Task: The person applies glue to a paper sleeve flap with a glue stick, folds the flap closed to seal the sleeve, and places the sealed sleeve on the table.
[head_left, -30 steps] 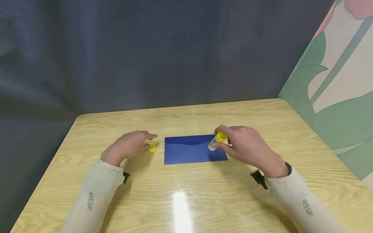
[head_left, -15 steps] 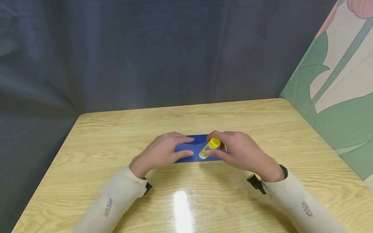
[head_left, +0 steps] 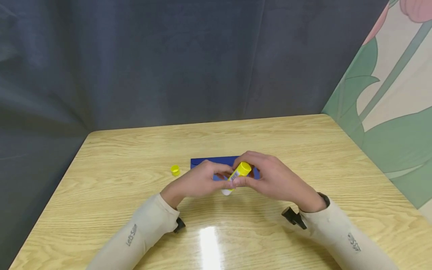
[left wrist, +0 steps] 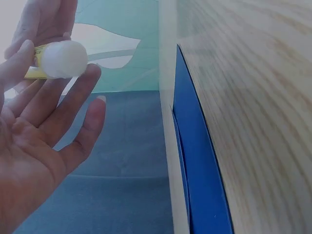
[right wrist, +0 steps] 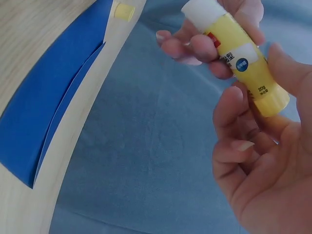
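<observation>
Both hands meet at a yellow glue stick (head_left: 241,170), held tilted over the front part of a blue envelope (head_left: 202,162). My right hand (head_left: 275,182) grips its yellow base end between thumb and fingers. Near the white end, the thumb and fingers of my left hand (head_left: 199,181) pinch the barrel. The right wrist view shows the printed label on the glue stick (right wrist: 239,58), with both hands' fingers around it. Its bare white end (left wrist: 66,59) points toward the left wrist camera. A small yellow cap (head_left: 175,170) stands on the table, left of the envelope.
The wood-grain table (head_left: 135,150) ends at a dark curtain (head_left: 175,67) behind and on the left. A wall with a painted flower pattern (head_left: 391,112) borders it on the right. The envelope's flap (right wrist: 70,92) lifts slightly along one edge.
My left hand has moved right, away from beside the cap, and now pinches the glue stick. My right hand has brought the stick a little left and nearer to me. Cap and envelope stay put.
</observation>
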`<state>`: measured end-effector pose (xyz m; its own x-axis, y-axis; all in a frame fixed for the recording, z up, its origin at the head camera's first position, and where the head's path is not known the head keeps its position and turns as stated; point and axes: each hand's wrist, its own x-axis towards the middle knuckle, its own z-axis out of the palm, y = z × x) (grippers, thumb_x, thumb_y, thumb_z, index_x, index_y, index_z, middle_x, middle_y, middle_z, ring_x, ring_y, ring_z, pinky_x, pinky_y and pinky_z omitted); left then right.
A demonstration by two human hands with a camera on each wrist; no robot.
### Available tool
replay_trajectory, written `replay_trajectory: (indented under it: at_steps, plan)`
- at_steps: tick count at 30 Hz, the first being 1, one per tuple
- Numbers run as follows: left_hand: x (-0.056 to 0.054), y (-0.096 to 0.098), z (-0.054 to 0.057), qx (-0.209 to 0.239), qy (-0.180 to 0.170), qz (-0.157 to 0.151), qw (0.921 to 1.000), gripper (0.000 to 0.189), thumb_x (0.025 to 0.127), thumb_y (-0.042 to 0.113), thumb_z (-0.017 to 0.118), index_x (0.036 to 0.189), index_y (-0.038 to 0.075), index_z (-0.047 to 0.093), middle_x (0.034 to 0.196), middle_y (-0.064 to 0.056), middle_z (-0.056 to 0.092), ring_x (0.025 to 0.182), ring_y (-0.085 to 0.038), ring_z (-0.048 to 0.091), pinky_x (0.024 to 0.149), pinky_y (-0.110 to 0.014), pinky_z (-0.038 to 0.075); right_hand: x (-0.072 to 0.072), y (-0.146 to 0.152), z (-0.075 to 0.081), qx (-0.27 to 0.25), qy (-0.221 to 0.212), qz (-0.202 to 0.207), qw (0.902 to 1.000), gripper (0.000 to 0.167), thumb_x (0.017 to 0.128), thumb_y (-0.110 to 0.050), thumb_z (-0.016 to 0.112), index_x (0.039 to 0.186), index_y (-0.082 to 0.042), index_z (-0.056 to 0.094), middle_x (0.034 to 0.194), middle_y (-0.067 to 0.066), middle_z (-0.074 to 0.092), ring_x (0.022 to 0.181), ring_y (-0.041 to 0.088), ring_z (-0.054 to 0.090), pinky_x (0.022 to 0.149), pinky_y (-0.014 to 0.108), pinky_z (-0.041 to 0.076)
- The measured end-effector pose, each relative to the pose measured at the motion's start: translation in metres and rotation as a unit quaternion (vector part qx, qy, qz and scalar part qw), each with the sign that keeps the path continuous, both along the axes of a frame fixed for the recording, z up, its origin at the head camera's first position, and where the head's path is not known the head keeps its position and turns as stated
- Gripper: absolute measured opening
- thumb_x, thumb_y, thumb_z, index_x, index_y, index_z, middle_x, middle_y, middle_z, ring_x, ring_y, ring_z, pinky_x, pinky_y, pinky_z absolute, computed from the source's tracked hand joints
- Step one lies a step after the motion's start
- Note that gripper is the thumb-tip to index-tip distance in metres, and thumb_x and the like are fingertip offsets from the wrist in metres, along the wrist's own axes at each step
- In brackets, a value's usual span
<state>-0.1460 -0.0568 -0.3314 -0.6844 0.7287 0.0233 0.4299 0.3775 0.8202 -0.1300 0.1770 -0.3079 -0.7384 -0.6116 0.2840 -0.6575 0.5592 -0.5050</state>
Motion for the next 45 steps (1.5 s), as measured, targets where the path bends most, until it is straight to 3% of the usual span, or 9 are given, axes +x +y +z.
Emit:
replay_trajectory:
  at_steps: [3,10,17,24,28,34,45]
  plan:
    - [-0.001,0.000,-0.001,0.007,-0.018,0.001,0.9998,0.028,0.097,0.029,0.065,0.121,0.014,0.070,0.111,-0.001,0.074,0.103,-0.013,0.068,0.091,-0.036,0.055,0.000,0.001,0.002,0.001,-0.007,-0.017,0.9998,0.027,0.088,-0.045,0.074,0.109,-0.032,0.064,0.085,-0.018,0.059,0.065,0.005,0.051,0.059,0.022,0.045]
    - [-0.002,-0.002,-0.002,-0.013,-0.007,0.033,0.9993,0.031,0.093,0.032,0.070,0.121,0.016,0.071,0.101,0.003,0.074,0.094,-0.013,0.067,0.080,-0.030,0.056,0.001,0.002,0.004,0.000,0.024,-0.045,0.9987,0.018,0.093,-0.037,0.071,0.109,-0.030,0.065,0.080,-0.017,0.056,0.069,0.002,0.050,0.051,0.021,0.039]
    - [-0.004,0.004,0.003,-0.005,0.005,0.047,0.9989,0.029,0.092,0.034,0.072,0.115,0.018,0.074,0.093,0.006,0.074,0.083,-0.008,0.067,0.073,-0.027,0.056,0.001,0.007,0.007,0.001,0.050,-0.056,0.9972,0.020,0.091,-0.032,0.073,0.109,-0.025,0.066,0.090,-0.017,0.062,0.074,0.001,0.053,0.052,0.021,0.040]
    - [-0.003,0.011,0.011,-0.006,0.019,0.038,0.9991,0.020,0.093,0.026,0.071,0.110,0.018,0.077,0.085,0.006,0.074,0.071,-0.006,0.068,0.066,-0.027,0.056,0.000,0.010,0.009,-0.002,0.080,-0.041,0.9960,0.019,0.091,-0.024,0.073,0.108,-0.021,0.063,0.093,-0.013,0.061,0.077,0.002,0.051,0.058,0.020,0.041]
    - [-0.003,0.012,0.013,-0.008,0.018,0.036,0.9991,0.020,0.093,0.023,0.071,0.111,0.017,0.077,0.087,0.004,0.075,0.070,-0.007,0.069,0.064,-0.026,0.055,0.001,0.011,0.009,-0.003,0.095,-0.030,0.9950,0.019,0.091,-0.020,0.073,0.107,-0.020,0.062,0.086,-0.012,0.055,0.068,0.003,0.045,0.057,0.019,0.040]
    - [-0.004,0.014,0.014,-0.014,0.015,0.031,0.9993,0.024,0.094,0.020,0.070,0.116,0.014,0.075,0.093,0.000,0.076,0.071,-0.013,0.071,0.062,-0.027,0.054,0.000,0.012,0.007,-0.008,0.125,-0.008,0.9921,0.023,0.089,-0.015,0.074,0.108,-0.018,0.062,0.083,-0.010,0.052,0.063,0.002,0.040,0.056,0.018,0.039]
    - [-0.005,0.013,0.012,-0.012,0.023,0.024,0.9994,0.025,0.094,0.018,0.069,0.117,0.013,0.075,0.095,0.001,0.077,0.070,-0.008,0.069,0.062,-0.026,0.054,0.000,0.013,0.010,-0.017,0.153,0.018,0.9879,0.031,0.084,-0.009,0.077,0.111,-0.017,0.064,0.083,-0.008,0.055,0.069,0.002,0.044,0.056,0.017,0.040]
